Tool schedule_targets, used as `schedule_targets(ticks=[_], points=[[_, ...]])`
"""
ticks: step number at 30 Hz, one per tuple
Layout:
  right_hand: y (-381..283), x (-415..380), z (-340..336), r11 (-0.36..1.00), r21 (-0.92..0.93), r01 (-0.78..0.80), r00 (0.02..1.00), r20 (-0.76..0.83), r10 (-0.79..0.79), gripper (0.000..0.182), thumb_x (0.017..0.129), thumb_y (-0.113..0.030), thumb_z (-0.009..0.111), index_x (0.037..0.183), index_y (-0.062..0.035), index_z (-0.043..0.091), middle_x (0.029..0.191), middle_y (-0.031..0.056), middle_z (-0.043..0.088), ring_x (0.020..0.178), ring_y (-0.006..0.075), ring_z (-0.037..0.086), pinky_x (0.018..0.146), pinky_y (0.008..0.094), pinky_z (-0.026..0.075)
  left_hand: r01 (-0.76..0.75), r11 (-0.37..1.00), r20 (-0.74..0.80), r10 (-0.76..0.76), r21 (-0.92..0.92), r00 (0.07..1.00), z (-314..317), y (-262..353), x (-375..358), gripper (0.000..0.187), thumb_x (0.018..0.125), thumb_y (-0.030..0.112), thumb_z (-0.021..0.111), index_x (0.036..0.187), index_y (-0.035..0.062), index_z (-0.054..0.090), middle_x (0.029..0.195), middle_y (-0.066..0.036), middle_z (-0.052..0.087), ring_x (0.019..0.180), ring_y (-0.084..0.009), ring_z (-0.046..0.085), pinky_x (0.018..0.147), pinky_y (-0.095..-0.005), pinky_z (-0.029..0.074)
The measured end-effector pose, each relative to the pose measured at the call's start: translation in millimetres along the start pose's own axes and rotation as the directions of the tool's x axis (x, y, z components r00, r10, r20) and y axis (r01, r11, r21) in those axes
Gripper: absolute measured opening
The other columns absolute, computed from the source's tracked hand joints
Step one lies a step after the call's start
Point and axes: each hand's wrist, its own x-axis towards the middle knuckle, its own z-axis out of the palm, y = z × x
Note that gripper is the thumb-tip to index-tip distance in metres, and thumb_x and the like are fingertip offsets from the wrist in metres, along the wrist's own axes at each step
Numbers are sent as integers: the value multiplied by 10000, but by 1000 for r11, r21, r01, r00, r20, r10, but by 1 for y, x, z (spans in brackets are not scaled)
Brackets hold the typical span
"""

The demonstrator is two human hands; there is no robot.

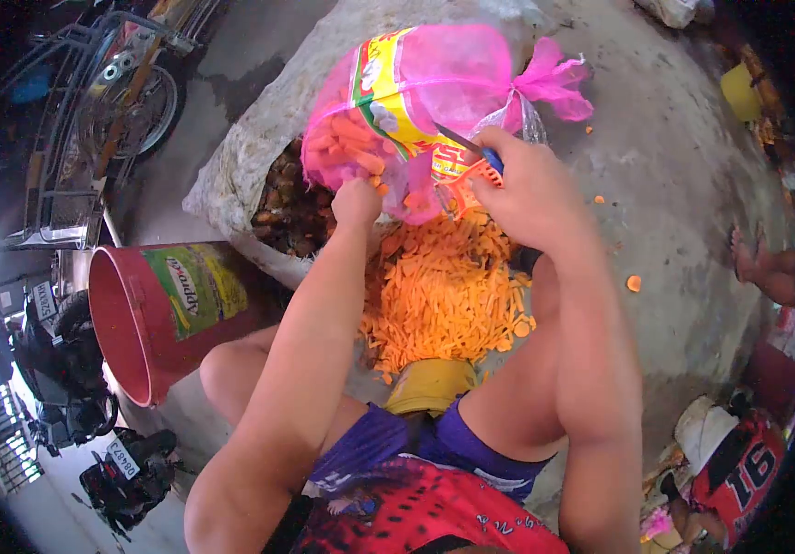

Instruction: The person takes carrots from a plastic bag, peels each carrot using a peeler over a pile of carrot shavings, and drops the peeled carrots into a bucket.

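A pink mesh bag (457, 69) with a yellow, red and green label lies ahead, tied at its right end, with orange pieces inside its left part. My left hand (358, 201) is closed at the bag's lower left edge, beside the orange pieces. In my right hand (517, 180) is a knife with a blue handle (492, 161); its dark blade points up and left over the label. An orange tool (465, 187) lies under the fingers of that hand. Below the bag spreads a pile of cut orange strips (444, 295).
A yellow container (430, 386) stands between the legs. On the left lies a red bucket (120, 323), near a pale sack (222, 185) with dark contents. Motorcycles (130, 471) are farther left. Another person (748, 462) is at the lower right; bare feet (758, 263) show above.
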Motion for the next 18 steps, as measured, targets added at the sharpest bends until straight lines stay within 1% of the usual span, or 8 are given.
schedule_targets(ticks=[2,5,8,11,14,17,18], points=[[1,0,2,1000,4,20,1000,8,-20,351,874,-235,675,1191,-87,661,1003,223,722,974,432,683,867,522,535,-50,995,53,46,84,998,-8,0,-2,270,932,276,639,1087,76,735,1076,-170,733,1016,-347,714,852,-489,570],[9,3,9,998,-22,58,998,-9,-58,366,880,-245,668,1212,-94,648,1002,220,723,973,431,685,863,523,534,-230,965,97,219,123,971,7,-23,12,326,941,280,635,1203,90,678,1089,-160,731,1024,-346,708,851,-489,570],[-1,-2,8,999,-45,26,999,-17,-27,367,882,-257,665,1212,-97,640,1000,220,724,978,427,686,860,524,533,-262,965,96,260,14,961,-6,-19,-2,403,929,287,650,1288,107,614,1196,-163,693,1034,-340,705,855,-486,569],[-9,-4,9,997,-65,40,999,25,-38,352,885,-251,664,1198,-92,637,1008,222,723,987,423,685,861,522,533,-449,893,51,450,-31,892,-16,-17,-37,443,916,308,673,1299,106,579,1281,-175,639,1035,-348,703,848,-492,568],[-6,-9,25,996,-13,90,996,0,-90,338,886,-237,666,1186,-85,637,1008,226,722,991,423,684,859,519,534,-348,937,140,340,37,930,-19,-8,-58,462,888,326,714,1267,93,590,1338,-183,587,1036,-356,700,851,-490,568],[-10,-11,26,996,-42,77,996,42,-75,339,889,-222,666,1196,-80,637,1019,224,722,995,419,684,858,518,534,-330,941,37,328,72,944,1,-12,-56,479,863,335,748,1242,78,609,1250,-186,631,1010,-371,704,834,-490,572],[-6,-11,27,996,-44,73,997,40,-71,348,887,-220,667,1205,-82,638,1027,226,721,999,418,684,863,516,535,-359,932,30,358,47,933,3,-11,-58,471,871,316,737,1251,71,606,1222,-191,639,998,-374,707,822,-489,571]])
